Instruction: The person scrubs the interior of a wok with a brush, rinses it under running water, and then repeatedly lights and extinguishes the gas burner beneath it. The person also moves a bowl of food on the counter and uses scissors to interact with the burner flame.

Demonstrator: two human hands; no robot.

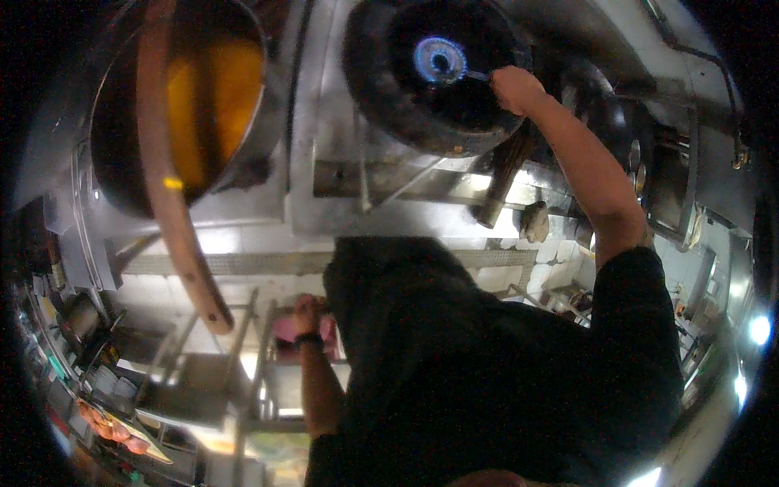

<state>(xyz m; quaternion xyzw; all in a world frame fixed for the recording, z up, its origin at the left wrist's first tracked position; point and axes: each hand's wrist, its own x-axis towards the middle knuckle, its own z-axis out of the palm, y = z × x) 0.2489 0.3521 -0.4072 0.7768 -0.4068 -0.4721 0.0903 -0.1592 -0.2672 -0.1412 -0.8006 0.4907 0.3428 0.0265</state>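
A ring of blue flame [441, 60] burns in the middle of a dark round wok burner [381, 109]. Over the burner's right side reaches my right hand [518, 91], its fingers closed. From them a thin grey rod [477, 75] points toward the flame; the rest of it is hidden in the fist. Low at my left side, my left hand [307, 312] hangs away from the stove, with a dark band on the wrist. Pink cloth [286, 329] shows just behind it. Its fingers are too small and blurred to read.
On the left, a large pot [118, 122] contains orange liquid [227, 105]. A long wooden handle [166, 191] slants across it and sticks out past the stove's front. Metal racks [199, 377] stand at lower left, near a board with reddish food [114, 426]. A bundled brush [507, 178] lies below the burner.
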